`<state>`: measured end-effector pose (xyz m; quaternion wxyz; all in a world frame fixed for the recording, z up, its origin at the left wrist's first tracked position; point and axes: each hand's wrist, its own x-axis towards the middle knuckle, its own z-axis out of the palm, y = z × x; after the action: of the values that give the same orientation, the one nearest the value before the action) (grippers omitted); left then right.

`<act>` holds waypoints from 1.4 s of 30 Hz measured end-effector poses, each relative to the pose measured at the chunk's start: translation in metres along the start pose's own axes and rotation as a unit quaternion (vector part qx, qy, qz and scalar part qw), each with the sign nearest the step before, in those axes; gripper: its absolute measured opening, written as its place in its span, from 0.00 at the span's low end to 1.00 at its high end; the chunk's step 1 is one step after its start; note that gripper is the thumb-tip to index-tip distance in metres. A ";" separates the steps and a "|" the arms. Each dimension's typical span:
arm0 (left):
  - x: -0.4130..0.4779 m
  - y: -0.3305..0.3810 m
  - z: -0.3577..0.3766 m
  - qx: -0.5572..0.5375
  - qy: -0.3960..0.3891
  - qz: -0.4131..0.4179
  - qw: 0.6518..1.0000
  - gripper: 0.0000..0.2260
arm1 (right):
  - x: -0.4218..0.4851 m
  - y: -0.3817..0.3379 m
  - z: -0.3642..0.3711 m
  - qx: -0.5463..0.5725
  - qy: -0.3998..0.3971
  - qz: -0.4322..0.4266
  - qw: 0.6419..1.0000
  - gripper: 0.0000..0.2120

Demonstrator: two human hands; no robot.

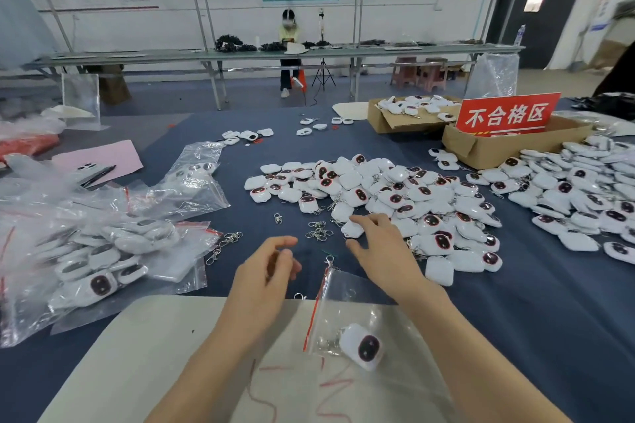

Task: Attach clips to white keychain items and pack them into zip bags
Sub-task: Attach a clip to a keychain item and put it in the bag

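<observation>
On the blue table (240,209), the right hand (381,251) is stretching out with its fingers spread, its fingertips touching 1 white keychain item (353,228) at the near edge of the big pile (378,192). The left hand (268,271) is hovering beside it, fingers loosely curled toward the thumb; I cannot tell whether it is pinching anything. Loose clips (319,233) are lying just beyond the hands. 1 zip bag (347,299), holding 1 packed item (362,347), is lying beside the right forearm.

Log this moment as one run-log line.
right hand: fingers spread, touching white plastic keychain item at pile edge | left hand: loosely curled, contents unclear | clear zip bag: holds one packed item
</observation>
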<state>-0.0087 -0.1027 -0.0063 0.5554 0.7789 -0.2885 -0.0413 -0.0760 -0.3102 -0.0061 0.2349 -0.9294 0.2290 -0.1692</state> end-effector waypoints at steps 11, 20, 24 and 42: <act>0.050 -0.009 0.046 -0.055 -0.015 -0.006 0.998 0.08 | 0.015 0.007 0.010 0.126 -0.013 -0.076 0.989 0.12; 0.052 -0.010 0.042 -0.112 -0.065 -0.014 0.992 0.07 | 0.015 0.001 0.017 0.430 -0.037 -0.033 0.901 0.13; 0.051 -0.010 0.043 -0.117 -0.082 -0.010 0.990 0.09 | 0.015 0.002 0.016 0.555 -0.053 0.023 0.830 0.11; 0.050 -0.006 0.040 -0.129 0.000 -0.014 0.992 0.08 | 0.012 -0.005 0.016 0.566 -0.092 0.047 0.818 0.09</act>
<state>0.0197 -0.1603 -0.0139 0.6505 0.7047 -0.2697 -0.0866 -0.0575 -0.3068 -0.0146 0.7467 -0.6325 0.1136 -0.1718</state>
